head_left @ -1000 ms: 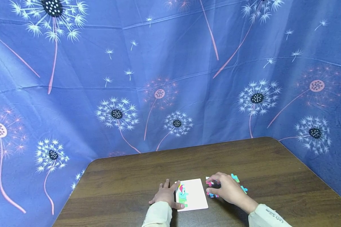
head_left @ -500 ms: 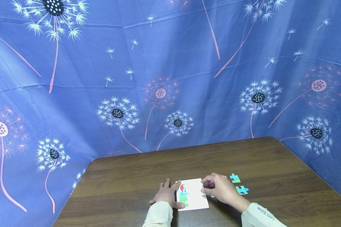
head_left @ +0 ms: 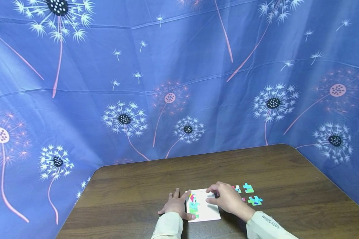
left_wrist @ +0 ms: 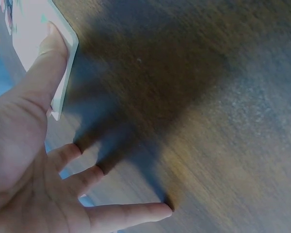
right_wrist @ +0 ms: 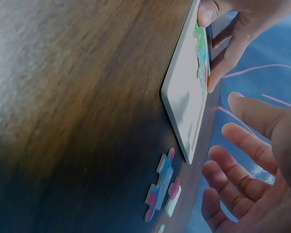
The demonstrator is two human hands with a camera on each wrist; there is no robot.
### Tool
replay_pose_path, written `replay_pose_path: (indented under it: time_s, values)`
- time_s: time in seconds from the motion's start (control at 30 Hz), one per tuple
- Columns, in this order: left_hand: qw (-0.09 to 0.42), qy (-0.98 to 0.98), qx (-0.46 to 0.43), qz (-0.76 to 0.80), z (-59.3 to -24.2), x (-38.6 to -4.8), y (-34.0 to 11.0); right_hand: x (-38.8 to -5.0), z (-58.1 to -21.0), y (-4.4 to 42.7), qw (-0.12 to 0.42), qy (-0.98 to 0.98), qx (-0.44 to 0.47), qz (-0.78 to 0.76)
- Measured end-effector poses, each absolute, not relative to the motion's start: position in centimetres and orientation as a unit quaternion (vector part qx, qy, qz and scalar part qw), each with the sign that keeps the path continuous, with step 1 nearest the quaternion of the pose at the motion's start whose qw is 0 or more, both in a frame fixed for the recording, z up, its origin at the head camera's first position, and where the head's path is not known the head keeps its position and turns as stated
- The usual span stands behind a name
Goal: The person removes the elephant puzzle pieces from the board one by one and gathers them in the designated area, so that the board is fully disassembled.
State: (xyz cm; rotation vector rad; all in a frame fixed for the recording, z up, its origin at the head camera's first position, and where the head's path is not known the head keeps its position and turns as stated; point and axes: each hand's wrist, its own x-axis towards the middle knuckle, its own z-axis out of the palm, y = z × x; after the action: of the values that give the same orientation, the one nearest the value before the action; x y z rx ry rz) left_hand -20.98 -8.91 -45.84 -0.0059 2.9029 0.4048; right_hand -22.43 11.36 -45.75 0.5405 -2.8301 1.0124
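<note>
My left hand [head_left: 175, 205] rests spread at the left edge of a white jigsaw puzzle board [head_left: 208, 214]. Its thumb lies on the board's near left corner, and the other fingers reach out over the table. Joined puzzle pieces [head_left: 193, 205], with a blue figure, red and green, fill a strip along the board's left side. Over the board's right edge hovers my right hand [head_left: 228, 198], fingers loosely bent. In the right wrist view no piece shows between its thumb and fingers. Loose jigsaw pieces [right_wrist: 160, 187] lie on the table just beyond the board there.
Right of the right hand, a blue-green jigsaw piece [head_left: 248, 188] lies behind another blue piece [head_left: 255, 200]. More pieces are partly hidden by that hand. The brown wooden table [head_left: 131, 199] ends at a blue dandelion-print cloth [head_left: 215, 116].
My right hand has moved left from above the loose pieces to the board's right side, uncovering more pieces behind it. The left hand stays in place on the board.
</note>
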Motion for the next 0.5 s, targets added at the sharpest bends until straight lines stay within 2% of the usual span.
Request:
replay_pose_path:
  time_s: [0.5]
  values:
    - [0.127, 0.981, -0.007, 0.145, -45.7, -21.2, -8.8, -22.8, -46.3, 9.6, 0.049, -0.924, 0.194, 0.325]
